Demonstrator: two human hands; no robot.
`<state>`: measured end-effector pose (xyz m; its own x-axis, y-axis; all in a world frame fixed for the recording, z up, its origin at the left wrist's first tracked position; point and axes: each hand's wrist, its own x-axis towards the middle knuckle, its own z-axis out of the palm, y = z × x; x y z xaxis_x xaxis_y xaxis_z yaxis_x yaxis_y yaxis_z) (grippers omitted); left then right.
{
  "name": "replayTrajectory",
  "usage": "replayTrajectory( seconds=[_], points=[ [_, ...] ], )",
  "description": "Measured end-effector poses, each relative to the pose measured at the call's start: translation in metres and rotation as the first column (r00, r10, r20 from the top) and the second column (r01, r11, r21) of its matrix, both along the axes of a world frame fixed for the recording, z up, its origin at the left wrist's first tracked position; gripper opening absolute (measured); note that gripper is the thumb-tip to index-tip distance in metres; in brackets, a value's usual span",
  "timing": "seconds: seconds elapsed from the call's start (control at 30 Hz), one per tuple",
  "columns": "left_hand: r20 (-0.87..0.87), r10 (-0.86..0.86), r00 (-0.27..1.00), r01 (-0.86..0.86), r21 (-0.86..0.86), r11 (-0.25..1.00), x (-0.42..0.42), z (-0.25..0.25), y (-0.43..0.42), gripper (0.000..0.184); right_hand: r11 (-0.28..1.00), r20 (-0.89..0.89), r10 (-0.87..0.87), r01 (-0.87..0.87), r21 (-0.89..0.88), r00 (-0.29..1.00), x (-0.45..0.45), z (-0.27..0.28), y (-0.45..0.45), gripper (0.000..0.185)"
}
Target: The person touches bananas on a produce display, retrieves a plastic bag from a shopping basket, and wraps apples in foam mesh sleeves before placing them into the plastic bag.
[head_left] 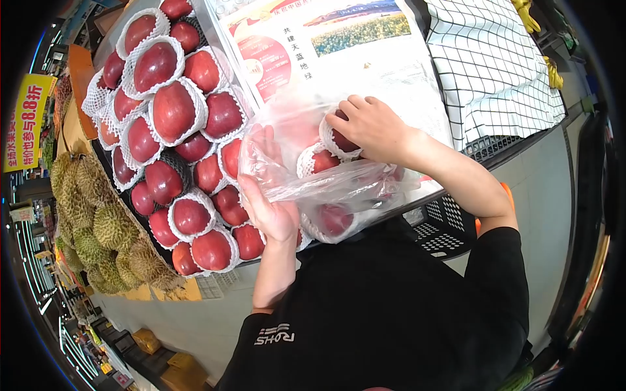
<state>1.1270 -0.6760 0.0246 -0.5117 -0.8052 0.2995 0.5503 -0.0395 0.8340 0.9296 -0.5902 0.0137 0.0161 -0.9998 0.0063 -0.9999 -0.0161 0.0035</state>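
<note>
My left hand (pixel 272 212) is at the mouth of a clear plastic bag (pixel 280 173), its thumb outside and its fingers showing blurred through the film. My right hand (pixel 378 130) reaches over the bag, fingers curled round a dark red apple (pixel 342 140) in a white foam net. Right beside it is another netted apple (pixel 323 161). Lower in the bag, more apples (pixel 334 218) show through the plastic. To the left, many red apples (pixel 175 112) are piled up, most in foam nets.
Printed sheets (pixel 358 72) cover the counter beyond the bag. White checked cloth (pixel 492 65) lies at the right, above a black crate (pixel 443 225). Durians (pixel 107 228) are heaped at the left, near a yellow sign (pixel 29 120). Cardboard boxes (pixel 182 371) stand on the floor.
</note>
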Motion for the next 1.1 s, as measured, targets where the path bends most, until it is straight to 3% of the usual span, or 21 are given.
replayTrajectory(
  seconds=[0.07, 0.17, 0.23, 0.37, 0.43, 0.47, 0.53, 0.57, 0.6, 0.67, 0.7, 0.77, 0.8, 0.87, 0.9, 0.93, 1.0, 1.07, 1.1],
  points=[
    [0.042, 0.009, 0.999, -0.012, 0.065, 0.998, 0.000, 0.002, 0.003, 0.065, 0.997, -0.063, -0.041, 0.045, 0.064, 0.997, -0.001, 0.000, -0.001, 0.078],
    [0.091, 0.015, 0.996, -0.019, 0.052, 0.998, 0.003, -0.004, -0.001, 0.060, 0.998, -0.055, 0.021, -0.017, 0.058, 0.998, -0.010, 0.003, -0.002, 0.063],
    [0.080, 0.021, 0.997, -0.025, 0.049, 0.998, 0.002, -0.007, -0.005, 0.059, 0.991, 0.317, -0.021, -0.022, 0.131, 0.948, -0.020, 0.014, 0.000, 0.075],
    [0.058, 0.005, 0.998, -0.008, 0.053, 0.999, 0.002, -0.007, -0.011, 0.058, 0.997, 0.497, -0.078, 0.078, 0.019, 0.864, -0.027, 0.008, 0.015, 0.067],
    [0.018, 0.000, 1.000, -0.001, 0.053, 0.999, 0.000, -0.007, -0.012, 0.056, 0.822, 0.423, -0.263, 0.431, -0.373, 0.867, -0.025, -0.010, 0.022, 0.062],
    [0.017, 0.002, 1.000, -0.003, 0.055, 0.998, 0.000, -0.008, -0.012, 0.056, 0.823, 0.422, -0.262, 0.429, -0.372, 0.868, -0.022, -0.018, 0.027, 0.062],
    [0.011, 0.001, 1.000, -0.001, 0.063, 0.998, 0.000, -0.011, -0.014, 0.053, 0.592, 0.603, -0.399, 0.696, -0.407, 0.691, -0.014, -0.025, 0.036, 0.058],
    [0.011, 0.004, 1.000, -0.004, 0.064, 0.998, 0.000, -0.010, -0.014, 0.053, 0.593, 0.767, -0.475, 0.801, -0.083, 0.431, -0.010, -0.024, 0.043, 0.050],
    [0.015, 0.010, 1.000, -0.012, 0.073, 0.997, -0.002, -0.009, -0.014, 0.052, 0.594, 0.767, -0.475, 0.800, -0.083, 0.432, -0.013, -0.027, 0.047, 0.050],
    [0.018, 0.013, 1.000, -0.014, 0.084, 0.996, -0.005, -0.006, -0.012, 0.050, 0.723, 0.844, -0.473, 0.660, 0.207, 0.253, -0.019, -0.033, 0.058, 0.038],
    [0.001, 0.012, 1.000, -0.012, 0.116, 0.993, -0.007, -0.005, -0.011, 0.050, 0.720, 0.843, -0.474, 0.663, 0.205, 0.254, -0.021, -0.031, 0.059, 0.038],
    [-0.023, 0.012, 1.000, -0.009, 0.144, 0.990, -0.010, -0.002, -0.010, 0.049, 0.692, 0.937, -0.328, 0.706, 0.150, 0.122, -0.031, -0.021, 0.054, 0.028],
    [-0.028, 0.019, 0.999, -0.014, 0.171, 0.985, -0.012, 0.000, -0.011, 0.049, 0.691, 0.937, -0.327, 0.708, 0.146, 0.127, -0.036, -0.015, 0.050, 0.028],
    [-0.036, 0.027, 0.999, -0.019, 0.199, 0.980, -0.016, 0.004, -0.012, 0.048, 0.643, 0.988, -0.100, 0.750, 0.154, -0.117, -0.049, -0.001, 0.039, 0.021],
    [-0.036, 0.038, 0.999, -0.030, 0.195, 0.980, -0.019, 0.007, -0.013, 0.048, 0.627, 0.986, -0.039, 0.764, 0.153, -0.165, -0.056, 0.006, 0.033, 0.022],
    [-0.038, 0.050, 0.998, -0.042, 0.193, 0.980, -0.021, 0.009, -0.014, 0.049, 0.628, 0.986, -0.039, 0.764, 0.148, -0.159, -0.062, 0.012, 0.027, 0.022],
    [-0.057, 0.054, 0.997, -0.043, 0.182, 0.982, -0.025, 0.010, -0.018, 0.049, 0.613, 0.932, 0.215, 0.783, 0.104, -0.291, -0.073, 0.022, 0.015, 0.024],
    [-0.072, 0.062, 0.995, -0.049, 0.169, 0.984, -0.031, 0.012, -0.022, 0.049, 0.591, 0.919, 0.268, 0.802, 0.082, -0.291, -0.081, 0.027, 0.000, 0.025],
    [-0.012, 0.135, 0.991, -0.133, 0.109, 0.985, -0.037, 0.013, -0.022, 0.050, 0.563, 0.901, 0.320, 0.824, 0.066, -0.291, -0.083, 0.028, -0.006, 0.027]
  ],
)
